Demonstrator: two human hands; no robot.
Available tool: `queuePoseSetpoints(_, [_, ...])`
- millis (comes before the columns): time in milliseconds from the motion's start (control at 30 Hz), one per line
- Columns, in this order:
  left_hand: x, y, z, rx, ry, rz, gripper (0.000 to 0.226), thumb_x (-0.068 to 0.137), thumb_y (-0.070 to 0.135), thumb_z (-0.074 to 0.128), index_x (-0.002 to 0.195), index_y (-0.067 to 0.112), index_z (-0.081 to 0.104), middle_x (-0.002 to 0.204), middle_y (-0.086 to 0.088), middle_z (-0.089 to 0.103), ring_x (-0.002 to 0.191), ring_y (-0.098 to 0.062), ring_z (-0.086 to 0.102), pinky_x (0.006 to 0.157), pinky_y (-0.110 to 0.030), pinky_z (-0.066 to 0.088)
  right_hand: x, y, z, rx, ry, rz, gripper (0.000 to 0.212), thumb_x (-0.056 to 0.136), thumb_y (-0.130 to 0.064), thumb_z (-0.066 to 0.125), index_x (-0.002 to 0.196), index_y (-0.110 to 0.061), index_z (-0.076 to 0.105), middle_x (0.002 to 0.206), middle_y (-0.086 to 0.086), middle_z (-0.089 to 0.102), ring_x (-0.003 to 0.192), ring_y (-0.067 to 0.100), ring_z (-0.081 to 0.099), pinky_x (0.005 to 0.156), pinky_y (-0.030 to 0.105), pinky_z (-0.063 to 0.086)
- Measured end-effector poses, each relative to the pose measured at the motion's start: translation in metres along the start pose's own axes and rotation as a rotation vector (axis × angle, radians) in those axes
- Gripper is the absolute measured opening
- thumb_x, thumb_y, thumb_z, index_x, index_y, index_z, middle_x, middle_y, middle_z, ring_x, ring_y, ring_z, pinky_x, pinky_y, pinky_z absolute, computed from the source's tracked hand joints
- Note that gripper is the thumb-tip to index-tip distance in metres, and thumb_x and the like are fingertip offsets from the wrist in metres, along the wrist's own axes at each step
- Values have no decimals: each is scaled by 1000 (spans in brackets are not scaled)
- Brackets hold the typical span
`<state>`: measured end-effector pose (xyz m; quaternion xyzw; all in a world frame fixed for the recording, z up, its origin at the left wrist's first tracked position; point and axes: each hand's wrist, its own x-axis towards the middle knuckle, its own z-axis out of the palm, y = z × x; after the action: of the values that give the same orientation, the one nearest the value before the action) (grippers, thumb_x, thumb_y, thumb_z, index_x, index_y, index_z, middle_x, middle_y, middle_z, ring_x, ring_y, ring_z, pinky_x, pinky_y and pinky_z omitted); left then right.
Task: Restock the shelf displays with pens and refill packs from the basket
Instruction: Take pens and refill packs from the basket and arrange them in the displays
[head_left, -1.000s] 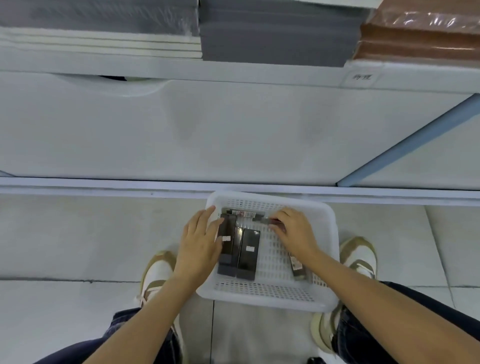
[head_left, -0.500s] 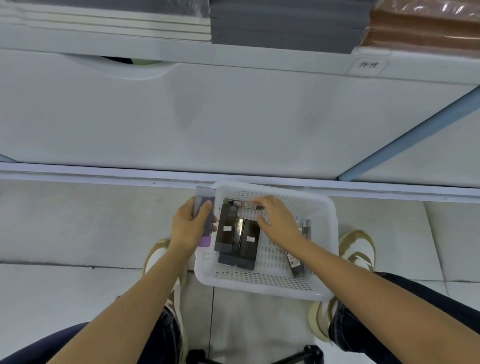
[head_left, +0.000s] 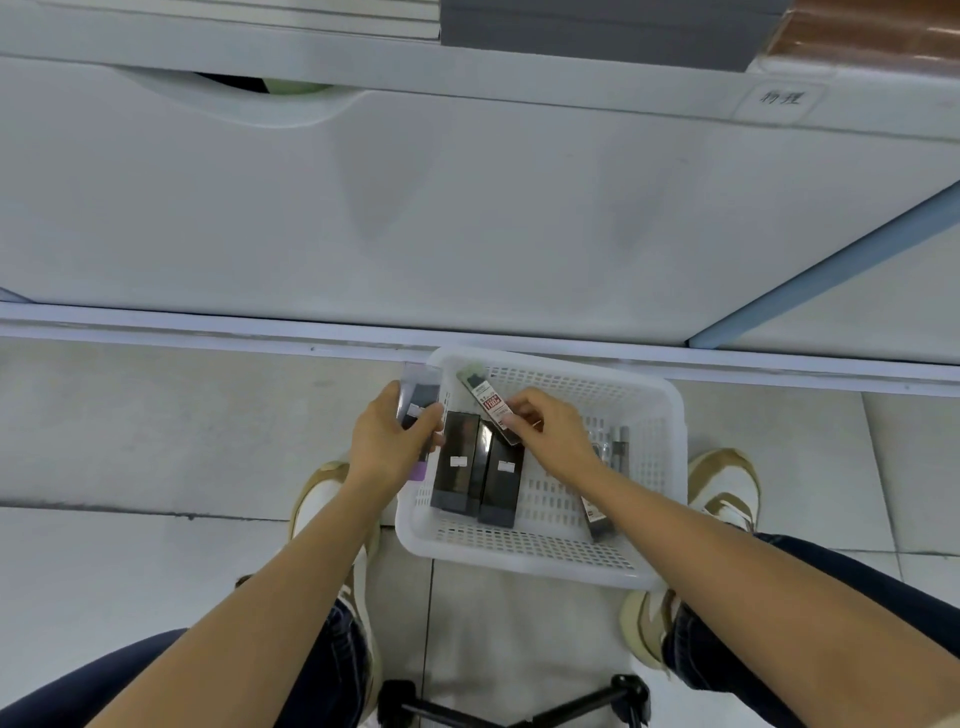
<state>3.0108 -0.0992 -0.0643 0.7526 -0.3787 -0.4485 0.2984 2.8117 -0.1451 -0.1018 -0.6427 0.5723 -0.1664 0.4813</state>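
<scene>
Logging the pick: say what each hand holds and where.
The left hand grips a purple-edged pack round its middle; right hand pinches a red-labelled pack at its lower end.

shelf label (head_left: 781, 97): unreadable | grey books (head_left: 597, 26): cropped by top edge | refill pack (head_left: 488, 408): print too small

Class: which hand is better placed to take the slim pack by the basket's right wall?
Probably right: the right hand is nearer that slim pack; the left hand holds a purple pack at the left rim.
</scene>
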Motion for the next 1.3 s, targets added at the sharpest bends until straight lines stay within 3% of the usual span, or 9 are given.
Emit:
queuePoseSetpoints(233, [-7,17,16,-360,-26,-142,52,77,28,80,120,13,55,107,-5,69,91,-21,71,73,-38,61,-12,-32,-1,492,-286,40,19,88,-7,68,104,-2,61,87,5,74,80,19,71,67,30,59])
queuePoseSetpoints(333, [-7,16,9,-394,0,-140,47,76,18,82,117,11,60,101,-6,72,78,-13,72,59,-25,58,-11,-37,0,492,-361,22,13,88,-11,69,101,-11,68,84,1,73,78,17,70,70,28,58])
queuePoseSetpoints(433, [-5,11,-2,-376,23,-135,42,76,15,81,113,12,62,99,-3,72,80,-13,72,61,-23,58,-5,-27,-3,239,-313,1,18,93,-24,64,109,-19,69,99,-5,71,92,12,68,80,26,53])
queuePoseSetpoints(567, [0,1,-14,-338,29,-178,32,71,15,84,98,14,66,90,-5,74,78,-20,73,63,-32,60,-3,2,2,-353,-220,56,67,87,-34,69,145,-17,38,143,5,40,133,21,37,107,33,33])
queuePoseSetpoints(733, [-2,-5,-12,-292,-16,-199,22,72,16,83,85,19,65,75,3,73,61,-9,71,50,-20,55,-7,16,26,-607,-247,54,77,76,-37,78,139,-15,41,133,5,38,125,23,33,102,33,36])
queuePoseSetpoints(833, [-2,-5,-13,-272,-36,-206,22,73,16,83,89,15,69,80,-3,75,70,-19,73,60,-30,60,2,12,17,-467,-269,133,59,77,-32,79,125,-14,51,124,4,43,116,20,42,94,31,40])
queuePoseSetpoints(967, [-4,3,-19,-342,-65,-262,18,69,13,85,80,13,70,72,-3,76,64,-18,73,50,-24,56,9,-6,-19,-240,-402,103,23,88,-28,69,104,-20,56,112,1,61,107,21,60,84,24,44])
queuePoseSetpoints(1200, [-11,57,-42,-562,-244,-295,18,71,5,79,87,5,70,85,-14,76,65,-20,73,51,-27,57,11,-79,-86,259,-186,23,15,95,-6,59,104,-9,70,96,3,70,74,4,66,66,17,50])
queuePoseSetpoints(1300, [-18,84,-50,-615,-258,-249,23,71,9,79,92,5,70,89,-14,76,71,-22,74,56,-32,60,5,-109,-98,415,-130,14,16,94,-7,60,103,-10,72,97,0,72,77,3,67,69,16,53])
